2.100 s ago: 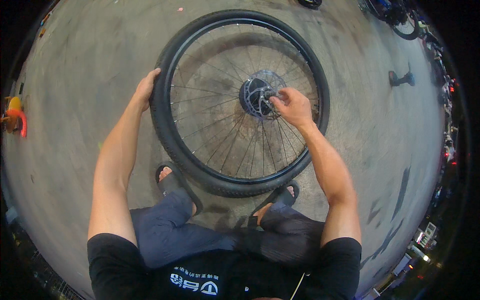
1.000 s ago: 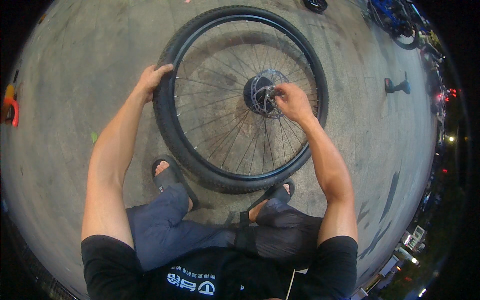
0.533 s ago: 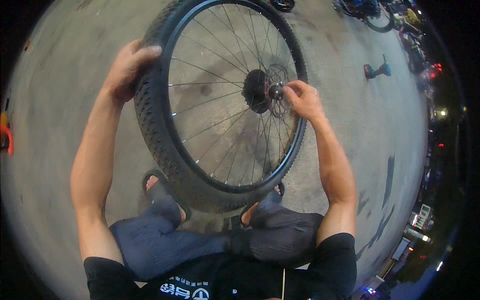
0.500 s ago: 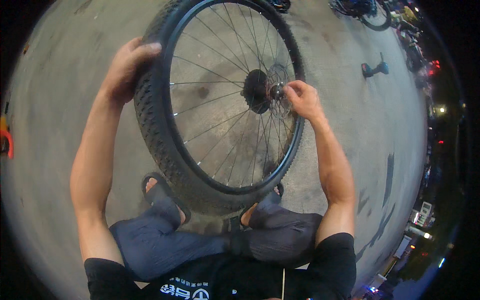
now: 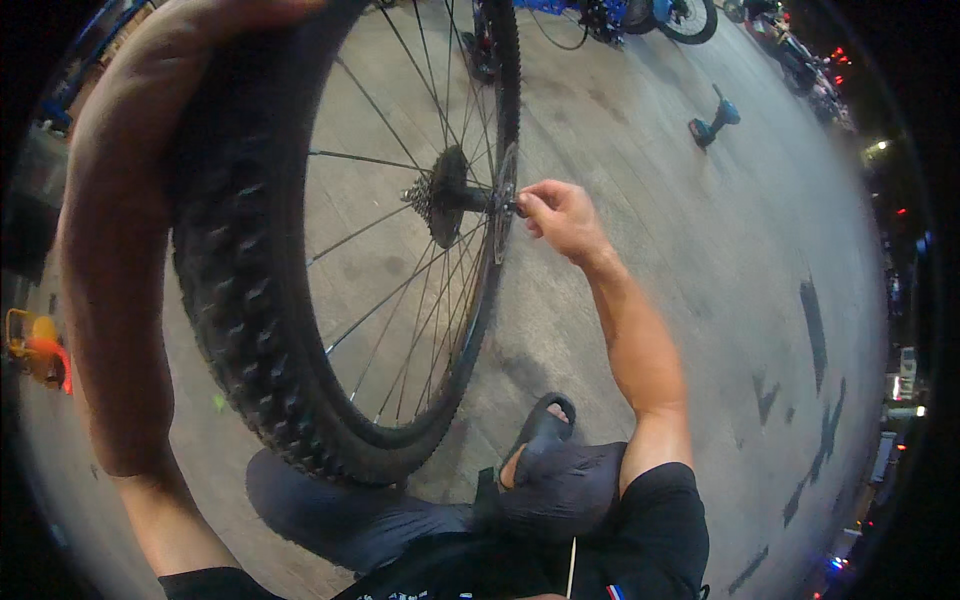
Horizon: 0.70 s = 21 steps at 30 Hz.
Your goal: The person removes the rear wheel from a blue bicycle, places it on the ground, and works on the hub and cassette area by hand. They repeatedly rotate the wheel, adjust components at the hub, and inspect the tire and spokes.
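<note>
Just the head cam on my feed, and the big change is the bike wheel point(image 5: 250, 300): half a second ago I was looking more at its face, now it's swung nearly edge-on and fills the left half of the frame, knobbly tread close to the lens. So I get both ends of the hub at once, cogs point(image 5: 423, 195) left of centre and the brake disc point(image 5: 503, 225) just right of them, which I reckon makes the hub work easier to follow.

The right hand point(image 5: 560, 215), near mid-frame, has thumb and finger pinched narrow on the axle end point(image 5: 516, 208), just outside the disc. The left hand point(image 5: 260, 10) has gone up to the top edge by the tyre and is mostly cut off, so I can't tell how its fingers sit. My guess is that it's steadying the wheel.

The wheel's bottom now overlaps the dark trousers point(image 5: 350, 515), can't tell if they touch. Only one sandal point(image 5: 545, 425) shows, lower middle. Cordless drill point(image 5: 714, 125) is upper right, well apart from both hands.
</note>
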### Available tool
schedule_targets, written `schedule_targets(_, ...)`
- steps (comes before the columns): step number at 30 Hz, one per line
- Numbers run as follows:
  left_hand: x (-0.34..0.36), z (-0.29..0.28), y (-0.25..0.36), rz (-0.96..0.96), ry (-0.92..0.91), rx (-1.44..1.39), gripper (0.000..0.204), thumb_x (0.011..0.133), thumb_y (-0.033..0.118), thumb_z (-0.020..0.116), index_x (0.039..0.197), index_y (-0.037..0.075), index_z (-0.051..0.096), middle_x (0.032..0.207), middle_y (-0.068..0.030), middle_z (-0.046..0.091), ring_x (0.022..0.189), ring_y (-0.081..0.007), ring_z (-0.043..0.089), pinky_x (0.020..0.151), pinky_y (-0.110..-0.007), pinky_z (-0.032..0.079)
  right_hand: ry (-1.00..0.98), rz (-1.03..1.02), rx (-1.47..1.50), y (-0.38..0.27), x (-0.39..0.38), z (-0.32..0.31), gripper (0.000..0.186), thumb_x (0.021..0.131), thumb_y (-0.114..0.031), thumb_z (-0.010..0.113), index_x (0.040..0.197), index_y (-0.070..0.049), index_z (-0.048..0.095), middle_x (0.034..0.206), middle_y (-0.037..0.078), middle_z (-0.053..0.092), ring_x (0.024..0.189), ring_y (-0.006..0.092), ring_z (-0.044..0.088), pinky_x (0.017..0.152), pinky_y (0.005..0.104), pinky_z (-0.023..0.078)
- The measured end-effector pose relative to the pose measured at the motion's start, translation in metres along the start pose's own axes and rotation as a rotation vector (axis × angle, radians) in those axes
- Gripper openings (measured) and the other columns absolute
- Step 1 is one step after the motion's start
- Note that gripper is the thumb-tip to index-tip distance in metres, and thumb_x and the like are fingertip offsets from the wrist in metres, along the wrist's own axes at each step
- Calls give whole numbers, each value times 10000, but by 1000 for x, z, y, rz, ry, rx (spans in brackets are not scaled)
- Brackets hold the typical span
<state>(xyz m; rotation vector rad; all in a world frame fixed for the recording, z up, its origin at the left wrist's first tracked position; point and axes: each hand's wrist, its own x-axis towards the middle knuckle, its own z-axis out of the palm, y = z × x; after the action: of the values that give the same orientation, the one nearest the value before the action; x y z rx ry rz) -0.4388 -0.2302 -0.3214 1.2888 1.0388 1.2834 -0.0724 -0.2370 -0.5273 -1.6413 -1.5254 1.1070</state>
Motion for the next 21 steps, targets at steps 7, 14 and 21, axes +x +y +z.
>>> schedule_targets(7,6,62,55,-31,-163,216,322,904,277,694,1091,15,670,848,-47,685,625,-103,636,610,-260,543,-85,10,114,-14,8,11,206,976,-162,610,1053,19,667,850,45,646,703,113,583,618,273,493)
schedule_targets(14,-3,95,67,32,-159,-87,352,976,327,626,1082,-8,647,920,-53,659,761,-120,594,699,-271,491,10,-124,360,-3,3,20,289,980,-259,591,1117,-16,664,843,17,639,660,109,573,587,285,505)
schedule_targets(21,52,44,-25,276,-31,248,378,988,363,569,1097,21,689,866,-51,661,775,-128,602,698,-313,508,66,-103,377,-7,41,-39,215,1035,-226,544,1023,-42,655,816,-45,611,683,42,512,597,229,420)
